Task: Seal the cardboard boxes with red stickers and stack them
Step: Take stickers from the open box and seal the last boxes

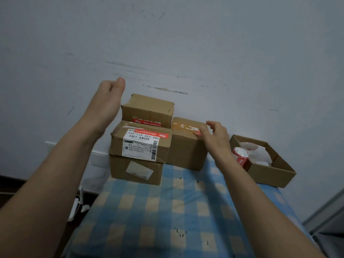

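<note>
- Blue-and-cream checked counter [167,211] carries everything.
- Stack of three brown cardboard boxes [141,144] stands far left, with red stickers on top.
- Single brown cardboard box [186,149] touches its right side.
- Open cardboard tray [270,174] on the right holds a red sticker roll [241,157].
- Left hand [106,101] is raised, fingers relaxed and empty.
- Right hand [216,138] has loosely spread fingers, thumb touching a small red sticker [197,134] on the single box's top edge.

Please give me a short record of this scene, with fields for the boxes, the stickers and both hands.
stack: labelled box on a lower box; back box behind
right box: beside the stack, red sticker at its top edge
left hand: raised, holding nothing
right hand: thumb at that sticker
sticker roll: in the open tray
</note>
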